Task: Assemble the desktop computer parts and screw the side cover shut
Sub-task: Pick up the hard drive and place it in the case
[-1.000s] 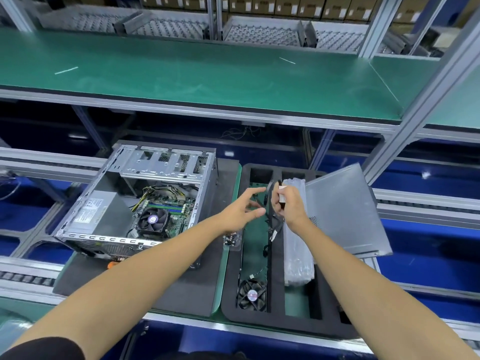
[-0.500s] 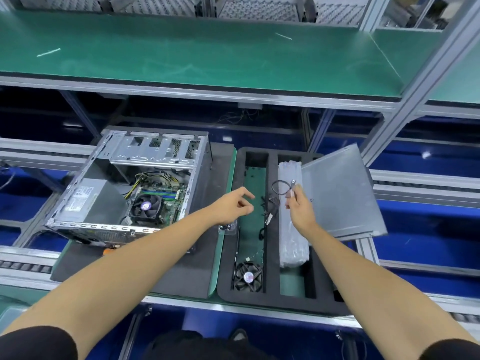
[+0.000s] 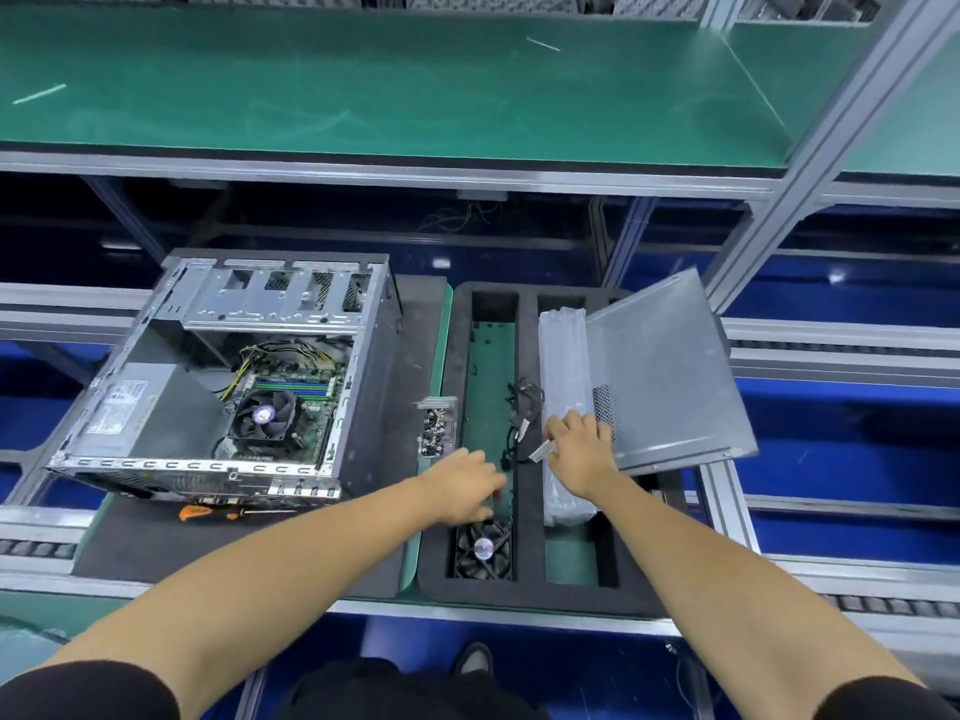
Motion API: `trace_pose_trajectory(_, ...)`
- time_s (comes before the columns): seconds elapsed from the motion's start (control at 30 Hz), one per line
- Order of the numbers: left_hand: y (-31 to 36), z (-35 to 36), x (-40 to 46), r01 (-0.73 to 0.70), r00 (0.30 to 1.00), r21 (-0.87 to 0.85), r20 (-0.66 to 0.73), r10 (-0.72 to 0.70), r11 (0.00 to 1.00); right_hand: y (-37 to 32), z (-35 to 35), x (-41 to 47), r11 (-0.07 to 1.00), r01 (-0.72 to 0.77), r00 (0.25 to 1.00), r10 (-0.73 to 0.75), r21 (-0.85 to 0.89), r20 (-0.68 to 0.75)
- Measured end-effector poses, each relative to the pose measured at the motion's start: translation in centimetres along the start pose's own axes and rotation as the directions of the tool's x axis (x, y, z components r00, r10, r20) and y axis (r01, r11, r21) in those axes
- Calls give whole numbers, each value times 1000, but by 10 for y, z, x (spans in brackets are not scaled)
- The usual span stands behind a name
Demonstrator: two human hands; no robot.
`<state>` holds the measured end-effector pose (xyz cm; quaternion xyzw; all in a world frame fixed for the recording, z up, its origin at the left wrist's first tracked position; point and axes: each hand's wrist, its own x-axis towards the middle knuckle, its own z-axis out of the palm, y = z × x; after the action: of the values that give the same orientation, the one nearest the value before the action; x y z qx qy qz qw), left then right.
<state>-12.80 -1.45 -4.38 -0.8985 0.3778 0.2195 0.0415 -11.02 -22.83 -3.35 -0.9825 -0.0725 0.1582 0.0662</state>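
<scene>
Parts are being picked from the black foam tray (image 3: 527, 589), right of the open computer case (image 3: 228, 376) on the counter. The left hand (image 3: 465, 488) reaches into the tray's left slot just above the loose case fan (image 3: 482, 548); its grip is hidden, so I cannot tell. The right hand (image 3: 582, 449) seems to pinch a small connector by the black cable (image 3: 522, 407). The side cover (image 3: 665, 376) leans at far right. Next, carry a part into the case.

Upper shelf (image 3: 363, 85): wide green mat surface, edged in grey metal.
Frame post (image 3: 831, 148): pale aluminium, slanting up at right.
Roller conveyor rail (image 3: 36, 549): at lower left.
Under-bench area (image 3: 857, 407): deep blue panels.
</scene>
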Motion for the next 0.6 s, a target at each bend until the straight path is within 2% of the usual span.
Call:
trace_pose_trajectory(0.13, 17, 20, 13, 18, 1000, -125, -20, -21, 992, 9, 5, -16, 981, -84, 983, 111, 174, -149)
trace_pose_trajectory(0.23, 24, 19, 23, -40, 994, -188, -108, 20, 981, 22, 14, -38, 961, -194, 938, 240, 195, -249)
trace_pose_trajectory(0.33, 29, 9, 33, -90, 984, -218, -172, 53, 972, 37, 27, -66, 916, -373, 872, 401, 149, -280)
trace_pose_trajectory(0.43, 35, 4, 40, -132, 976, -230, -200, 85, 964, 46, 35, -87, 817, -557, 783, 576, 149, -234)
trace_pose_trajectory(0.5, 40, 4, 41, -151, 976, -239, -187, 107, 959, 53, 40, -95, 734, -642, 732, 673, 223, -109)
trace_pose_trajectory(0.53, 42, 4, 42, -154, 978, -246, -175, 112, 957, 58, 44, -97, 705, -664, 718, 694, 248, -50)
trace_pose_trajectory(0.6, 45, 3, 41, -155, 982, -255, -141, 122, 954, 70, 49, -100, 714, -663, 735, 678, 225, 11)
